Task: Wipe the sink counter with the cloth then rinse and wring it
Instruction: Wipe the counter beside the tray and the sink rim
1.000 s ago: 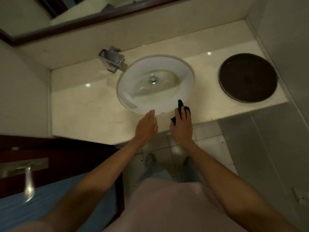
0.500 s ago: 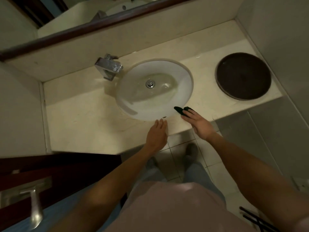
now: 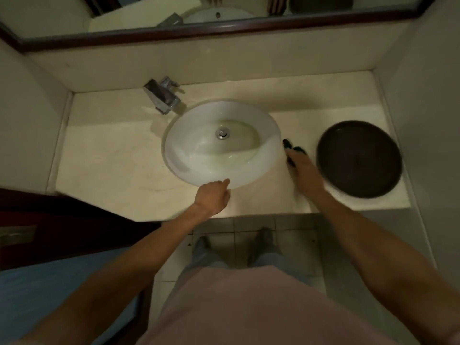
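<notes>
A pale stone sink counter (image 3: 107, 165) holds a white oval basin (image 3: 181, 158) with a chrome faucet (image 3: 161, 95) at its back left. A small dark cloth (image 3: 288, 145) lies on the counter just right of the basin. My right hand (image 3: 305, 173) presses flat on it, and only the cloth's far end shows past my fingertips. My left hand (image 3: 212, 196) rests at the basin's front rim with loosely curled fingers and holds nothing. The faucet is not running.
A dark round tray (image 3: 359, 158) sits on the counter's right end, close to my right hand. Walls close in the counter on both sides, and a framed mirror (image 3: 149, 11) hangs behind it. A dark wooden door (image 3: 49, 220) stands at the left.
My right hand has slid the cloth from the basin's front edge rightward and back along the counter, toward the dark tray. My left hand stayed at the front rim.
</notes>
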Tool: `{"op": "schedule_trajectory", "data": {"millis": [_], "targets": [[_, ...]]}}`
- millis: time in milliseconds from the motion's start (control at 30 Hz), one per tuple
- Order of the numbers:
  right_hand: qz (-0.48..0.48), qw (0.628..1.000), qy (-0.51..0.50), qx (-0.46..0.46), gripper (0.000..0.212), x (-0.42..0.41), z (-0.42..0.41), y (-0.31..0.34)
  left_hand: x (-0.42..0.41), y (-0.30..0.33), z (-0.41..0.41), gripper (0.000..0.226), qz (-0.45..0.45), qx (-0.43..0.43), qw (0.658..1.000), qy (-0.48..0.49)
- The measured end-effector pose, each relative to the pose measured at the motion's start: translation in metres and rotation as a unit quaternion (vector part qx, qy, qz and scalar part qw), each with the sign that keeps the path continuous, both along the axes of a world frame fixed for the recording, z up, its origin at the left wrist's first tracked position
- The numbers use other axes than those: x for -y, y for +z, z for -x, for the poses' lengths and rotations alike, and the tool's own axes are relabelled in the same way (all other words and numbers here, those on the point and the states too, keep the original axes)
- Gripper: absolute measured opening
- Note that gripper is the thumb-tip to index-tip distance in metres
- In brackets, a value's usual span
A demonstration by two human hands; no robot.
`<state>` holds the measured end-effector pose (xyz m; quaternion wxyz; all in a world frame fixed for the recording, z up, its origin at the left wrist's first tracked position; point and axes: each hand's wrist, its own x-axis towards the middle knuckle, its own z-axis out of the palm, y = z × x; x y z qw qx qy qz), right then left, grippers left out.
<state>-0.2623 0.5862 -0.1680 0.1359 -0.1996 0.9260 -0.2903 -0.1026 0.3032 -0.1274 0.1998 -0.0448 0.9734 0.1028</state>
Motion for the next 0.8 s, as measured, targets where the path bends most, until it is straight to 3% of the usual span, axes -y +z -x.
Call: {"op": "schedule_trajectory", "data": {"millis": [200, 400, 467, 600, 700, 800], "targets": [[-0.112, 0.954, 0.26, -0.095, 0.066, -0.008, -0.055, -0.002, -0.054, 0.013, 0.031, 0.047, -0.047, -0.009, 0.998, -0.04], [-0.322, 0.941, 0.087, -0.055, 0.078, -0.004, -0.037, 0.011, -0.073, 0.028, 0.07, 0.051, -0.054, 0.001, 0.995, -0.081], [-0.359, 0.931, 0.058, -0.027, 0.07, 0.003, -0.012, 0.01, -0.074, 0.031, 0.084, 0.054, -0.054, 0.002, 0.995, -0.088], [-0.388, 0.922, 0.005, -0.001, 0.05, 0.023, 0.037, 0.012, -0.068, 0.021, 0.109, 0.064, -0.058, 0.028, 0.993, -0.095], [-0.365, 0.93, -0.049, 0.009, 0.071, 0.04, 0.07, 0.01, -0.064, 0.008, 0.121, 0.074, -0.058, 0.051, 0.989, -0.13], [-0.293, 0.941, -0.158, 0.056, 0.071, 0.054, 0.109, 0.011, -0.06, -0.005, 0.133, 0.088, -0.055, 0.058, 0.979, -0.189]]}}
